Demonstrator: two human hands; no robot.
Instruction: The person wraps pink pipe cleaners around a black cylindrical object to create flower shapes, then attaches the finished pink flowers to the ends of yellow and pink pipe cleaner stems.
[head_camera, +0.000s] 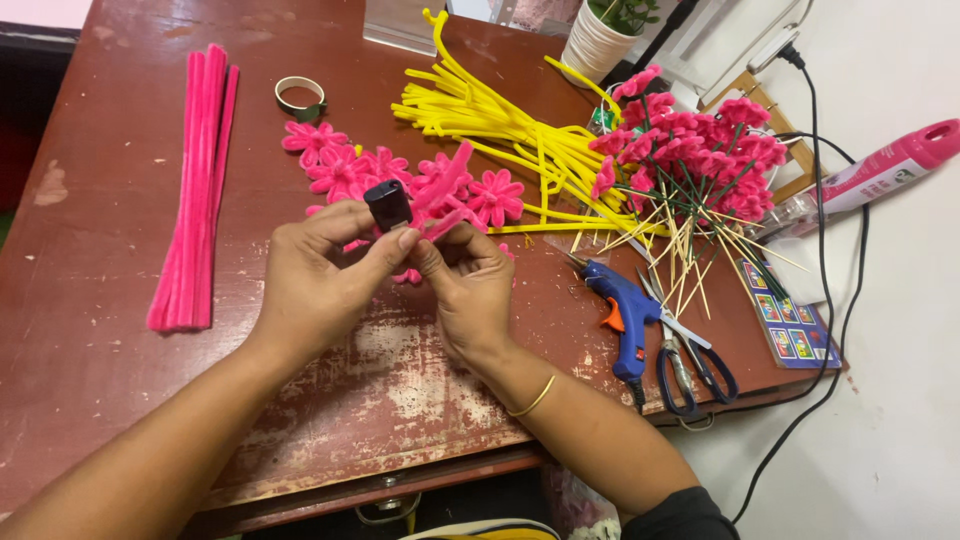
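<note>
My left hand (320, 275) grips a small black cylinder (388, 204) between thumb and fingers, above the worn red-brown table (100, 200). Touching it on the right, my right hand (470, 285) pinches a pink fuzzy wire piece (447, 190) that is bent around the cylinder's side. Just behind both hands lie several finished pink wire flowers (340, 165). A gold bangle circles my right wrist.
A bundle of straight pink fuzzy wires (195, 190) lies at the left, a tape roll (299, 95) behind it. Yellow fuzzy wires (490, 120), pink flowers on sticks (690, 150), a blue glue gun (622, 310), scissors (690, 365), a white plant pot (598, 40) and cables fill the right.
</note>
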